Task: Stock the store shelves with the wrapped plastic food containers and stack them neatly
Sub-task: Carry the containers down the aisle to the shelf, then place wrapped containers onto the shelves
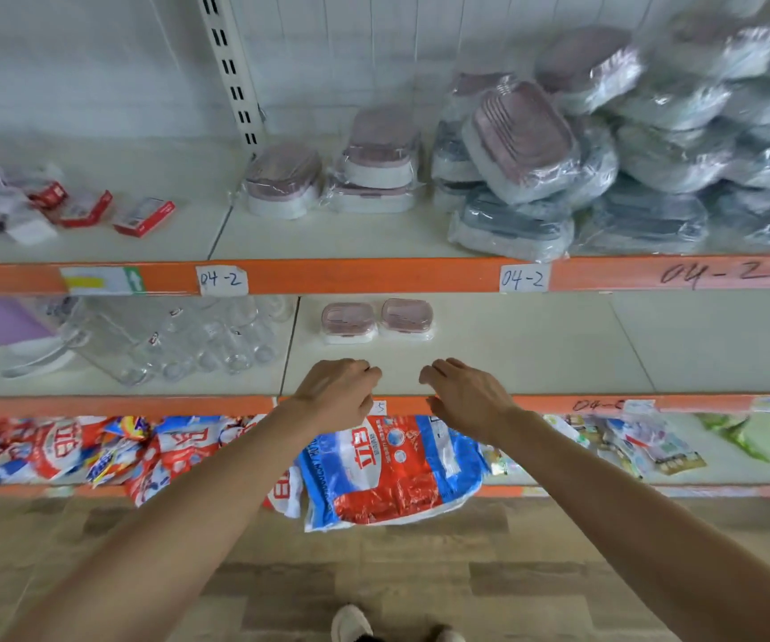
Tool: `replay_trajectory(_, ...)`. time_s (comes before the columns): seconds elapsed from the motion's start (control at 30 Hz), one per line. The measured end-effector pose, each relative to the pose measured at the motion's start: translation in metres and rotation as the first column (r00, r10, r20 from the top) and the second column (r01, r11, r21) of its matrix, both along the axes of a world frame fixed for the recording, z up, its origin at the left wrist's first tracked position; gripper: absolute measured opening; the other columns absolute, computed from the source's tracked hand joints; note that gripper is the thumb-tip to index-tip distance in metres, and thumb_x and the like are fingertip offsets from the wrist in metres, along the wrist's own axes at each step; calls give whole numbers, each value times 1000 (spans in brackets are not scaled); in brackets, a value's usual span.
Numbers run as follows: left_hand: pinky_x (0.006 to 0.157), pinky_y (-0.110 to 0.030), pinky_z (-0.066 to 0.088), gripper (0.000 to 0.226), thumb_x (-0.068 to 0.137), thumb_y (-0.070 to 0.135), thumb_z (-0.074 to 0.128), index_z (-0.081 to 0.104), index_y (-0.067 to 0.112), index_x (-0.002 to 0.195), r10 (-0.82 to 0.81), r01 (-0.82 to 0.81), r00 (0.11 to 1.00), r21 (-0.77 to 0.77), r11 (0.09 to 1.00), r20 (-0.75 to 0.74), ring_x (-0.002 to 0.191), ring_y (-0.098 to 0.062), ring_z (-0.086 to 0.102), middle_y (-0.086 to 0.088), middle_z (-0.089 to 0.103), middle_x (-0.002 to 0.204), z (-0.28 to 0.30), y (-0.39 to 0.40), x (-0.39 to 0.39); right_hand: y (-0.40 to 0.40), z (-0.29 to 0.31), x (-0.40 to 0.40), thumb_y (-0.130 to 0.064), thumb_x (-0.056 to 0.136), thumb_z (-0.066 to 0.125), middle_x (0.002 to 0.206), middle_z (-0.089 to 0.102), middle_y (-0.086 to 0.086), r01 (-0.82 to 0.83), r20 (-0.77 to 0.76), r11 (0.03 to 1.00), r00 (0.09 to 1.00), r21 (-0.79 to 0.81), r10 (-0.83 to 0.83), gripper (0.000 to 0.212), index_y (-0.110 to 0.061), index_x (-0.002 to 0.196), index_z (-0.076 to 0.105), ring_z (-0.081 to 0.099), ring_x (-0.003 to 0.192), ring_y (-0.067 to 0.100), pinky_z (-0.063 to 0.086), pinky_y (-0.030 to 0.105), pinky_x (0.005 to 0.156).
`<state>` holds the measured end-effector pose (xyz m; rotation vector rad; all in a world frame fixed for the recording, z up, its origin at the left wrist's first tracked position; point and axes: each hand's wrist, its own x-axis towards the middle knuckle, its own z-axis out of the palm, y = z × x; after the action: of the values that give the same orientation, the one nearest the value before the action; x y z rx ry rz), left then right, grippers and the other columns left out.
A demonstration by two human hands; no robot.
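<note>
- Both hands empty, fingers [364, 370] loosely curled: left hand [334, 393], right hand [466, 396], over the middle shelf [536, 354] edge.
- Two small containers [376, 319] sit side by side at 12 o'clock.
- Looks between placements; next grab is probably from the messy pile [605, 145] at 1 o'clock.

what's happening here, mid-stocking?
A person is stocking shelves with wrapped containers. Both hands are empty: the left hand and right hand hover over the front edge of the middle shelf, fingers loosely curled. Two small pink-lidded containers sit side by side further back on that shelf. On the top shelf, a few pink-lidded containers stand in low stacks, and a loose pile of wrapped containers lies to the right, still unsorted.
</note>
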<state>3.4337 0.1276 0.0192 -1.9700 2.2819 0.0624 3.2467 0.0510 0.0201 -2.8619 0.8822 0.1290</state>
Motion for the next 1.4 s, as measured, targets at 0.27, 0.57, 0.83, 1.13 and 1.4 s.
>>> replay_trajectory(0.27,69,-33,45,25,91,17,44,59,11,110,-73,68,997,-202,977,-18,100,-24,59,-2,61,111,73,-8,-55,-4,64,-57,-25,98,43,130,50,2,-12,109,994,994,-104,23,36,-13,131,46,44,122,18,43,34,91)
replay_trajectory(0.57,68,-29,43,17,90,19,48,60,15,102,64,-113,988,-374,920,-142,90,-20,58,2,62,100,146,-33,-43,-27,142,-51,-25,96,45,126,52,-1,54,250,973,968,-224,4,32,-15,127,50,45,120,16,40,30,87)
replay_trajectory(0.83,73,-35,50,16,88,20,50,60,12,97,133,-194,975,-398,897,-176,93,-27,61,-3,64,102,178,-82,-3,-72,187,-11,-21,93,49,117,55,7,168,316,929,947,-330,-59,29,-7,118,55,50,114,26,43,35,85)
replay_trajectory(1.13,89,-36,43,39,91,37,51,57,12,120,309,-340,940,-308,888,-147,119,-31,49,-11,53,125,192,-172,33,-122,206,8,-34,94,48,137,42,6,433,351,830,883,-352,-312,45,-10,133,44,36,128,23,34,33,101)
replay_trajectory(1.4,100,-34,42,78,83,62,52,44,9,139,558,-636,684,-11,771,-471,127,-31,46,-11,46,142,175,-212,54,-144,184,25,-65,78,56,141,32,11,691,259,706,718,-158,-646,91,-6,141,24,31,132,27,29,37,108)
